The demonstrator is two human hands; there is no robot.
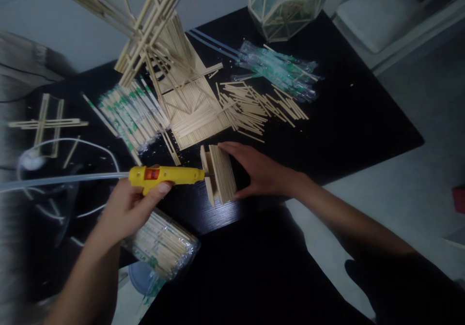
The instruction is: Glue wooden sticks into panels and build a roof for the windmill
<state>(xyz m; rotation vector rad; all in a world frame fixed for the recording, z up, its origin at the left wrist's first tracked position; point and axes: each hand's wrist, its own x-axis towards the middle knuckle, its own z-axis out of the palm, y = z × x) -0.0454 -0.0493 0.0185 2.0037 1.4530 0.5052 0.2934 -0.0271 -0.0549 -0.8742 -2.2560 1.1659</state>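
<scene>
Black table point(366, 121); hands hold glue gun point(167, 175), wooden piece point(223, 174).

Yellow glue gun point(170, 175) in left hand point(127, 208), its nozzle at small wooden piece point(223, 174) gripped by right hand point(263, 170).

**Craft Corner, Home or Small Workshop**

I'm in a craft space, though I can't tell home from small workshop. My left hand point(125, 208) grips a yellow glue gun point(174, 175), my right hand point(263, 170) a stick block point(223, 175), at a black table point(348, 121). Beyond my grip lie loose sticks point(250, 107) and a stick framework point(145, 39); farther right, a pale pad point(378, 17) looks domestic.
</scene>
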